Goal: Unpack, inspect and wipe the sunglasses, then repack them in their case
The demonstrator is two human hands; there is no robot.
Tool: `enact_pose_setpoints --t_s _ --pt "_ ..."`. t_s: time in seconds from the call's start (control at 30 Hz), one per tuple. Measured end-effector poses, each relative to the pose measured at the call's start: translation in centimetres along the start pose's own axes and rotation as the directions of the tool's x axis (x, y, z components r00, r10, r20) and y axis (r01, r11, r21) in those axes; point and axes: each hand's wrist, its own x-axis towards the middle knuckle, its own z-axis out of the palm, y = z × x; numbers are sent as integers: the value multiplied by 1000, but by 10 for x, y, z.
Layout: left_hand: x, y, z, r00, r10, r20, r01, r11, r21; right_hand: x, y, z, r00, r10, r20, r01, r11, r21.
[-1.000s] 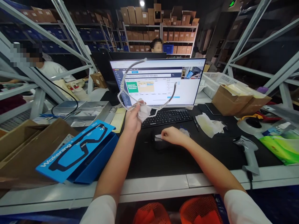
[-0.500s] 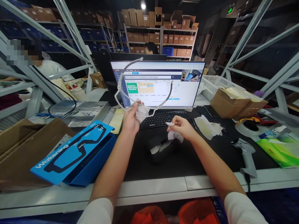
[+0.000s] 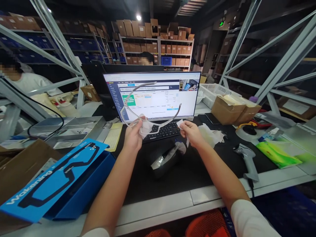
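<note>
My left hand (image 3: 133, 134) is closed on a pair of clear-framed glasses (image 3: 170, 121), held up in front of the monitor with both temples unfolded. A thin white tissue (image 3: 146, 127) is pinched in the same hand against the glasses. Apart from them, my right hand (image 3: 193, 134) pinches a small white piece of paper or wipe (image 3: 180, 123) between thumb and fingers. Below the hands, a dark pouch-like thing with a shiny strip (image 3: 168, 158) lies on the black mat (image 3: 145, 179); its exact kind is unclear.
Behind the hands stand a keyboard (image 3: 168, 132) and monitor (image 3: 158, 98). An open blue box (image 3: 84, 184) sits left beside a carton (image 3: 24, 163). Right are crumpled white sheets (image 3: 212, 135), a barcode scanner (image 3: 248, 158), a tape roll (image 3: 248, 131) and a green packet (image 3: 277, 154).
The view has shifted, so most things sit further left. The glasses have tilted and lowered against the monitor. My right hand has moved up from the dark pouch-like thing, still pinching the white piece.
</note>
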Motion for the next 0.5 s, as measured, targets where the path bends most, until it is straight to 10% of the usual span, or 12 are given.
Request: enact_pose_setpoints --t_s 0.5 --pt "-5 5 -2 994 90 60 -95 990 104 -12 -38 -29 895 -368 -250 232 866 -443"
